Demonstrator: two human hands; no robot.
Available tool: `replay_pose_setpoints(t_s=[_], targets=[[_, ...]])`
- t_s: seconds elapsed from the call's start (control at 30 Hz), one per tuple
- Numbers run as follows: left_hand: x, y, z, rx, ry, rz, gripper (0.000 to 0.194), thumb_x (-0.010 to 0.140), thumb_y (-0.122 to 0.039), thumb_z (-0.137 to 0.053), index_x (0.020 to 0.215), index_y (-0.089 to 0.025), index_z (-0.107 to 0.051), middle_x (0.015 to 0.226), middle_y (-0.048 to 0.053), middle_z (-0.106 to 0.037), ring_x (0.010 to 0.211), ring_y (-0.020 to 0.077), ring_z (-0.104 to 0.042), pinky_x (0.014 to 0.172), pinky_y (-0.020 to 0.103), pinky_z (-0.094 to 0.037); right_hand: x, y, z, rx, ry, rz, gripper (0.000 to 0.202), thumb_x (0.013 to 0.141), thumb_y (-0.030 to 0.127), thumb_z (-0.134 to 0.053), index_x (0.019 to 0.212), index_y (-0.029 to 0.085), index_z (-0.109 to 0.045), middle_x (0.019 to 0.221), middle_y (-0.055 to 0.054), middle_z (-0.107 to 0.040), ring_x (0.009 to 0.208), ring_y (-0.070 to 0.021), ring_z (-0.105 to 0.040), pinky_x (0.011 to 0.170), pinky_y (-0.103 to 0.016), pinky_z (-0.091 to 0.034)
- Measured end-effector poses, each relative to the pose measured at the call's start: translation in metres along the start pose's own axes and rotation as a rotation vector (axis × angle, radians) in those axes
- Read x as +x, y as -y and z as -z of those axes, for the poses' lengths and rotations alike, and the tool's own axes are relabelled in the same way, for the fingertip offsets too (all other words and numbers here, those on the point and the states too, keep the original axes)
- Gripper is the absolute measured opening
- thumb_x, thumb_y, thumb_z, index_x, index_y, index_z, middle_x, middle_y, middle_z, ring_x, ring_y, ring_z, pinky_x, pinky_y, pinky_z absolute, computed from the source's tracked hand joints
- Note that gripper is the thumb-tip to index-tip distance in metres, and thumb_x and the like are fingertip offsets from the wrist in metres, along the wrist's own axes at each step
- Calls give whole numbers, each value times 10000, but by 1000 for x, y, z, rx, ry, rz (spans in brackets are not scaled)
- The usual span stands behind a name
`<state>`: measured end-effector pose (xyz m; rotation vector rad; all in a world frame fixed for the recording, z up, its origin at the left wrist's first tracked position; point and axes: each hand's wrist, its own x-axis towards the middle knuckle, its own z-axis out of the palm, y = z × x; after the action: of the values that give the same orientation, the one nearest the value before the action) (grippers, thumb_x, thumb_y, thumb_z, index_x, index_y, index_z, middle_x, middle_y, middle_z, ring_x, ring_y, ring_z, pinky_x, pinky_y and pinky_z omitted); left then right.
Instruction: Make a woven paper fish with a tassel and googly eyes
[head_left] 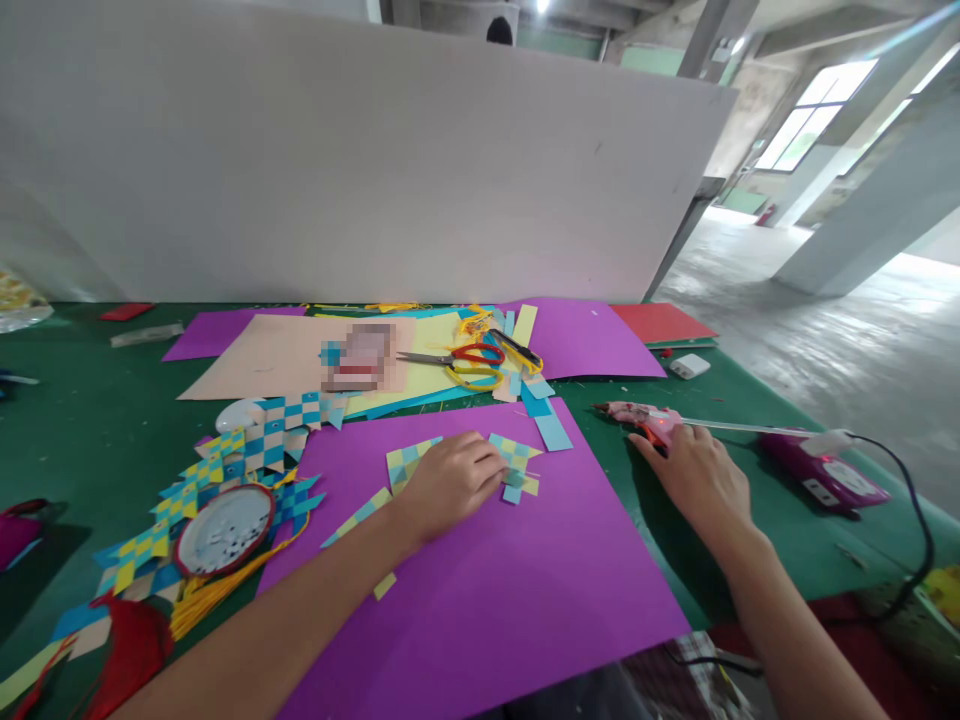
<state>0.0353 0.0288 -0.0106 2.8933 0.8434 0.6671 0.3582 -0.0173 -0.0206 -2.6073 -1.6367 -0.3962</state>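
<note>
A green table (90, 440) stands in a bare concrete hall, with a tall white board (360, 170) propped along its far edge and bright windows (817, 110) off to the right. At the far left lie woven blue-and-yellow paper fish (247, 450), a round lid of googly eyes (223, 530) and yellow tassels (217, 590). Further back, scissors (457, 358) rest on stacked coloured sheets (300, 355). In the middle a large purple sheet (480, 600) covers the table, and on it the left hand (450, 485) lies palm down, fingers curled together, pinning a small woven piece (517, 462) with its fingertips; another woven piece (405, 462) sits just beside the wrist. The piece is paper strips: very light, thin, easily creased, and likely to slide on the smooth sheet or come unwoven if tugged by one strip, so it seems best held flat by the woven centre and not by its loose ends. To the right, on bare green cloth, the right hand (697, 475) rests over the grip of a glue gun (645, 420), fingers closing on it, though how firmly I cannot tell; its nozzle points left. The gun is stiff plastic, probably hot at the tip, so the handle is the place to hold. Its black cord (919, 520) trails right past a purple box (825, 480).
</note>
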Motion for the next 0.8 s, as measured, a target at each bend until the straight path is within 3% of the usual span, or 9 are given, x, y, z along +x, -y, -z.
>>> replay_pose_setpoints(t_s=[0.2, 0.37, 0.57, 0.8], targets=[[1, 1, -2, -31, 0, 39, 241, 970, -264, -476, 922, -168, -691, 898, 39, -710, 872, 191, -608, 792, 324, -485, -2, -5, 18, 111, 40, -131, 439, 880, 540, -411, 1050, 163, -556, 928, -128, -674, 740, -275, -630, 609, -344, -379], [0, 4, -5, -42, -11, 42, 232, 968, -266, -478, 923, -177, -688, 905, 31, -709, 863, 190, -606, 781, 326, -478, -38, -8, 41, 205, -125, -35, 385, 826, 570, -479, 986, 227, -549, 775, -50, -656, 619, -237, -597, 540, -305, -335], [-1, 5, -8, -75, -22, 62, 220, 965, -263, -483, 917, -181, -681, 895, 25, -707, 866, 183, -601, 808, 323, -477, -89, 25, 46, 361, -364, 151, 476, 877, 618, -404, 1025, 191, -552, 838, -68, -661, 728, -239, -642, 593, -306, -418], [-1, 6, -8, -77, -19, 64, 234, 969, -268, -470, 898, -184, -677, 887, 27, -704, 858, 185, -598, 814, 326, -465, -103, 56, 39, 392, -437, 210, 420, 921, 548, -415, 1014, 162, -553, 870, -80, -666, 753, -222, -652, 637, -298, -446]])
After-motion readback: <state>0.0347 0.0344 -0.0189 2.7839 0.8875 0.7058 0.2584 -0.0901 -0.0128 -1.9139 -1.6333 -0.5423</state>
